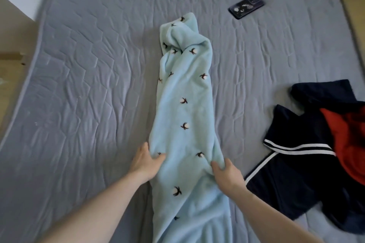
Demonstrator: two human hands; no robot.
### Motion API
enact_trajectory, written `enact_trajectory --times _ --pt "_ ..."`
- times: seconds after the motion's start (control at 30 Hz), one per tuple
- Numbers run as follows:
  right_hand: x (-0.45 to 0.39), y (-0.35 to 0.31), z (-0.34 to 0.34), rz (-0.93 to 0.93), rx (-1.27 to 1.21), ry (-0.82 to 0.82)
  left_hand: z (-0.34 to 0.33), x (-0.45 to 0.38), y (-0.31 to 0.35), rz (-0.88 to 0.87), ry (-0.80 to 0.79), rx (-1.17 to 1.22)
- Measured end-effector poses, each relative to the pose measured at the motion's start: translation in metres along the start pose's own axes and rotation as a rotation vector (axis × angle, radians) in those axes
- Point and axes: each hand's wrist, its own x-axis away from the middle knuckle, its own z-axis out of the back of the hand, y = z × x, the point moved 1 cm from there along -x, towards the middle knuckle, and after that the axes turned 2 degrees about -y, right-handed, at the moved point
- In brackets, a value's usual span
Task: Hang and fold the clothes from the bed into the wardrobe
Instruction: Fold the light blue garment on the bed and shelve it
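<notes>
1. Left hand (147,162) and right hand (225,171) each pinch a side edge of the light-blue fleece garment (183,108) lying lengthwise on the bed (79,65).
2. It looks soft, floppy and light; take hold at the edges.
3. Far end bunched; smooth it.

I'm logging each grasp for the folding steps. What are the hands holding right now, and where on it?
Both hold the light blue fleece garment: the left hand grips its left edge, the right hand pinches its right edge, near its lower part.
</notes>
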Motion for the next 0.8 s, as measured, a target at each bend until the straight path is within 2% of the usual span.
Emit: enact_trajectory --times 0.17,0.3,0.43,0.57,0.63,0.7,0.8 --pt "0.042 0.048 -0.014 -0.110 -0.109 -0.088 -0.051 0.067 -0.061 0.203 -0.209 0.206" --pt "0.073 0.092 -0.029 -0.195 -0.160 -0.217 -0.085 0.123 -0.090 0.296 -0.361 0.308" --pt "0.100 0.113 -0.045 -0.247 -0.197 -0.340 -0.109 0.158 -0.119 0.306 -0.396 0.435" --pt "0.124 0.117 -0.067 -0.257 -0.204 -0.317 -0.110 0.180 -0.147 0.315 -0.458 0.429" --pt "0.136 0.115 -0.075 -0.252 -0.223 -0.286 -0.104 0.186 -0.158 0.345 -0.439 0.438" --pt "0.148 0.113 -0.079 -0.255 -0.267 -0.306 -0.099 0.190 -0.165 0.372 -0.404 0.446" --pt "0.164 0.110 -0.075 -0.268 -0.281 -0.353 -0.092 0.201 -0.167 0.440 -0.433 0.510"
